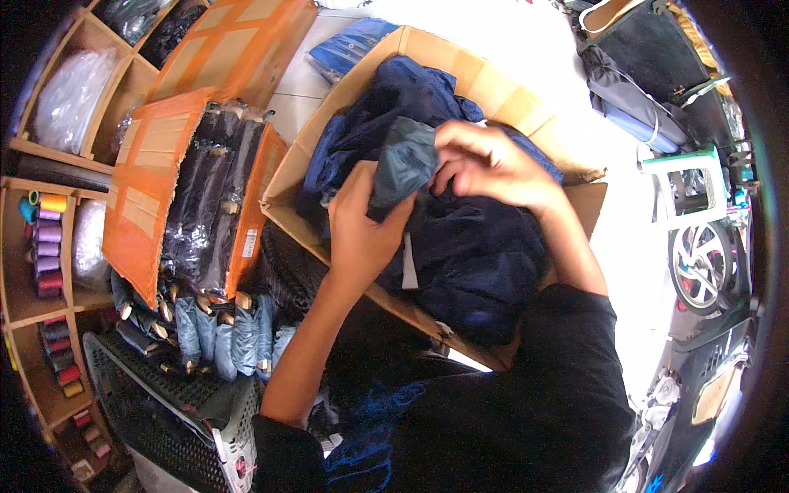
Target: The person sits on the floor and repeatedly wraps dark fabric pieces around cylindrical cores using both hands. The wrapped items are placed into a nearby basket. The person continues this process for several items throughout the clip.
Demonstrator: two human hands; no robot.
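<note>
Nearest the person, both forearms rise from dark sleeves at the lower edge toward a cardboard box [289,177]. The left hand [362,230] is closed on a folded grey-green cloth bundle [403,164], palm against its lower left side, thumb pointing up along it. The right hand [485,160] meets the same bundle from the right, fingers curled over its upper edge; both hands grip it together. The bundle sits above the open box, just over a heap of dark navy fabric [472,263] that fills the box below and behind the hands.

Left of the left forearm, a row of rolled blue-grey items with tan tips [222,333] stands beside a dark perforated plastic basket [164,394]. Beyond these, left of the left hand, an orange cardboard tray [152,193] holds packed dark rolls in clear wrap [205,205].

Further left, wooden shelving [16,271] carries coloured thread spools [48,246] and clear plastic bags [70,99].

Past the hands, behind the box, a blue packaged item [349,45] lies on the light floor. Far right of the right hand are a green and white stool [686,177], a wheel [699,267] and dark bags [641,74].
</note>
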